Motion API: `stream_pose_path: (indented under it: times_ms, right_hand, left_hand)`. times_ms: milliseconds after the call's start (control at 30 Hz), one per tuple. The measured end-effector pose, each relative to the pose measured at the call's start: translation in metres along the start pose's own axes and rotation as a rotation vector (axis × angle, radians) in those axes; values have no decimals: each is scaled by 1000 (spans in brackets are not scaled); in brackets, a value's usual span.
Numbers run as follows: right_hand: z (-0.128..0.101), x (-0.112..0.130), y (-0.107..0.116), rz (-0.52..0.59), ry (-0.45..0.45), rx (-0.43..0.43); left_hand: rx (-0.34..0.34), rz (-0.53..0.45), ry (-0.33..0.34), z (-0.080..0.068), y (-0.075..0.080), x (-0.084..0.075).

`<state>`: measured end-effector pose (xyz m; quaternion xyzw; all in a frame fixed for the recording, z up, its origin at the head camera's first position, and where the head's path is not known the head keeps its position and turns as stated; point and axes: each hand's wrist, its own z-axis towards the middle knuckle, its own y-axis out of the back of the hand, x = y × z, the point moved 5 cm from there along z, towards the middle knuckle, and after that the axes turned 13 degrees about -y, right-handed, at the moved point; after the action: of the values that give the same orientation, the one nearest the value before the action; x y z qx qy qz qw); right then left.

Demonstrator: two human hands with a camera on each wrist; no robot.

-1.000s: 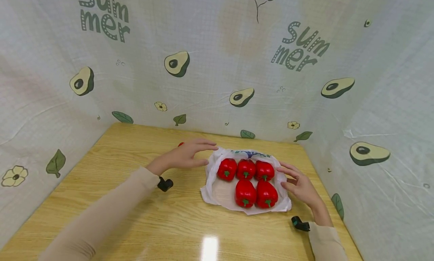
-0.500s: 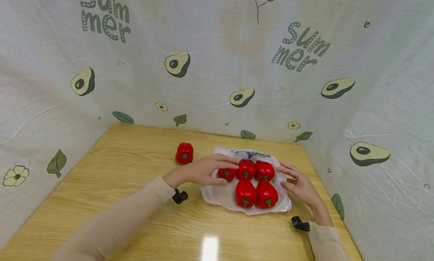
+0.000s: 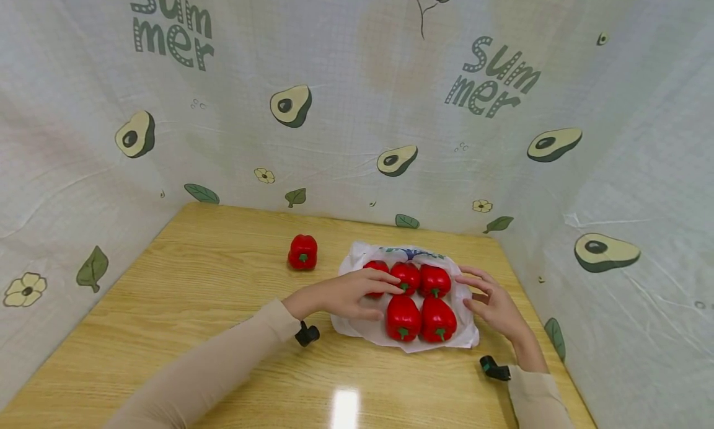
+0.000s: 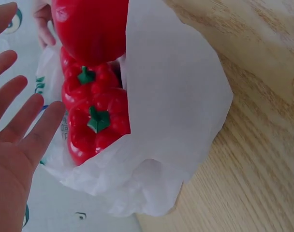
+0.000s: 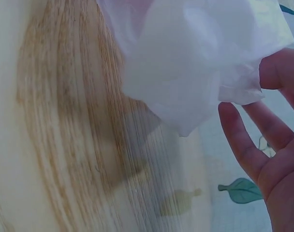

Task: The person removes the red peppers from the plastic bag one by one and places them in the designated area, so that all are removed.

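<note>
Several glossy red bell peppers (image 3: 404, 318) with green stems lie in an opened white bag (image 3: 357, 327) with blue and green print. My left hand (image 3: 351, 294) reaches over the bag's left side, partly covering a bell pepper (image 3: 376, 266) in the back row. Its fingers are extended and hold nothing; the left wrist view shows the palm spread beside bell peppers (image 4: 98, 123). At the bag's right edge is my right hand (image 3: 493, 305), its relaxed fingers against the rim. In the right wrist view, its fingertips (image 5: 229, 113) meet the white edge.
One more red bell pepper (image 3: 303, 253) stands on the wooden table (image 3: 234, 243), left of the bag. A white cloth (image 3: 334, 106) printed with avocados and leaves hangs behind and along both sides.
My left hand has moved right from beside the lone bell pepper to over the bag, uncovering that bell pepper. The right hand has stayed at the bag's edge.
</note>
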<state>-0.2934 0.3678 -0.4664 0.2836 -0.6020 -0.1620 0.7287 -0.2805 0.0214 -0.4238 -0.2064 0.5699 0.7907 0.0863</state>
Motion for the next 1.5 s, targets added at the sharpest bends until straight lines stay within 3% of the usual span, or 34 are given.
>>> stream_pose_path:
  times_ms: [267,1067,1500]
  right_hand:
    - [-1,0,1,-3,16,-13]
    - [-1,4,0,-52,25,-10]
    - [0,5,1,-63,16,0]
  left_hand:
    - [9,0,-22,3,-5,-2]
    - [29,-13,32,12,-21,-2]
    - [41,28,47,24,-30,-1]
